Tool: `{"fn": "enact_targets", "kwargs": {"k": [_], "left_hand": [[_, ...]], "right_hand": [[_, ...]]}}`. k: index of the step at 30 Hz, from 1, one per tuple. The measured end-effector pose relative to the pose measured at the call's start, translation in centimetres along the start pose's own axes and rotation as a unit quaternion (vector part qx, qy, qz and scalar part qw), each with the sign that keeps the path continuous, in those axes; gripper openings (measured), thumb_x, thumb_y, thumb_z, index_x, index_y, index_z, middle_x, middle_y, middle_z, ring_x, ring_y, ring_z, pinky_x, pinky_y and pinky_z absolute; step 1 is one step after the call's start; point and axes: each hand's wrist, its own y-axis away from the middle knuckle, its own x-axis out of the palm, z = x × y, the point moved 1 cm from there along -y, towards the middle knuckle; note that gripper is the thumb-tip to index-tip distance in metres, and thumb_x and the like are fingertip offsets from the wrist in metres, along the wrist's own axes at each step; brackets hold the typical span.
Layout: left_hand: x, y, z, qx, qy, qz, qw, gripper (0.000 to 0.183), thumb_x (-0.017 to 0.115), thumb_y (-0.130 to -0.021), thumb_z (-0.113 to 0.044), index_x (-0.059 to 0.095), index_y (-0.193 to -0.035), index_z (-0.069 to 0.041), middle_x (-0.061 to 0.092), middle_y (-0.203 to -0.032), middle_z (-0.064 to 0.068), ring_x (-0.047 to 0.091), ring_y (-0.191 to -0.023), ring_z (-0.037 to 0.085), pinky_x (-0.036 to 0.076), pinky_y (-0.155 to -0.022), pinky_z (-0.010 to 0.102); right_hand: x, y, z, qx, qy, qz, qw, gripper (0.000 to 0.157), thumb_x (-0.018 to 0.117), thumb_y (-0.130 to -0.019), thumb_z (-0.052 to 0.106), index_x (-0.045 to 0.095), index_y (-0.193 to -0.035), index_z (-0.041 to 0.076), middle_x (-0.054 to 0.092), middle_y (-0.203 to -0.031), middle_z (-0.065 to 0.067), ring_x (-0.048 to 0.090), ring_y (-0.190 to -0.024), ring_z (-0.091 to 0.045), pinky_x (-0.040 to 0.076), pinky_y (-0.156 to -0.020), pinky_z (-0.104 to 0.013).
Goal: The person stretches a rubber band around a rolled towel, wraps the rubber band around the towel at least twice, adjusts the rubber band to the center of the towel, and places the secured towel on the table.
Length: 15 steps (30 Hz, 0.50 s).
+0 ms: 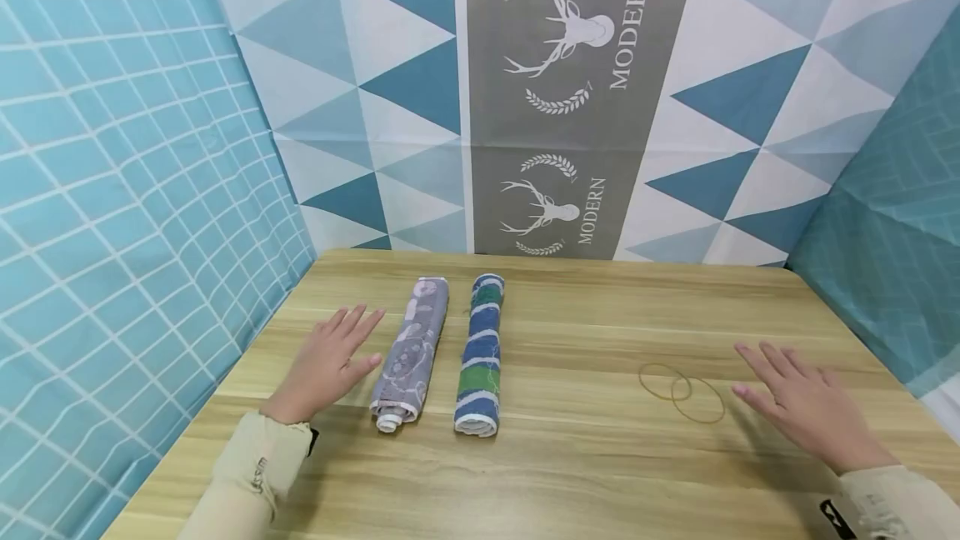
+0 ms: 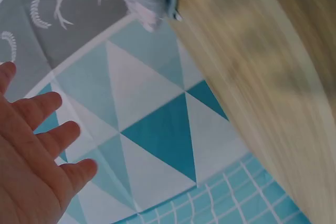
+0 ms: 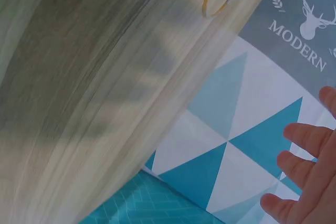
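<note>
Two rolled cloths lie side by side on the wooden table (image 1: 570,473). The left one is a grey-purple patterned rolled towel (image 1: 411,352); beside it is a blue, green and white striped rolled towel (image 1: 480,357). My left hand (image 1: 326,365) is held just left of the grey roll, fingers spread and holding nothing. Two thin yellowish rubber bands (image 1: 681,394) overlap each other at the right of the table. Close to their right side, my right hand (image 1: 806,402) is spread with nothing in it. Both hands (image 2: 37,156) (image 3: 310,166) show extended fingers in the wrist views.
A patterned cloth with triangles and deer heads (image 1: 555,107) hangs behind the table's far edge. Light blue grid sheeting (image 1: 135,173) covers the left side, and teal sheeting (image 1: 892,207) the right.
</note>
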Motion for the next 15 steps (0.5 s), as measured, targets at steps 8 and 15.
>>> {"fn": "enact_targets", "kwargs": {"k": [8,15], "left_hand": [[0.1,-0.7,-1.1,0.013,0.174,-0.021,0.9844,0.059,0.031,-0.104,-0.037,0.035,-0.142,0.008,0.037,-0.143,0.029,0.032,-0.131,0.049,0.023,-0.105,0.061],[0.1,-1.6,-2.1,-0.024,0.353,0.0,0.9352,0.062,0.013,-0.105,-0.037,0.021,-0.147,0.008,0.034,-0.144,0.033,0.032,-0.13,0.051,0.023,-0.102,0.066]], "right_hand": [[0.0,-0.8,0.9,0.005,-0.182,0.004,0.983,0.046,0.043,-0.103,0.025,0.047,-0.133,-0.01,0.049,-0.128,-0.036,0.045,-0.114,-0.055,0.037,-0.086,-0.063],[0.4,-2.2,2.3,0.031,-0.244,0.042,0.968,0.032,0.058,-0.095,0.009,0.06,-0.119,-0.011,0.064,-0.111,-0.026,0.061,-0.099,-0.041,0.052,-0.075,-0.043]]}}
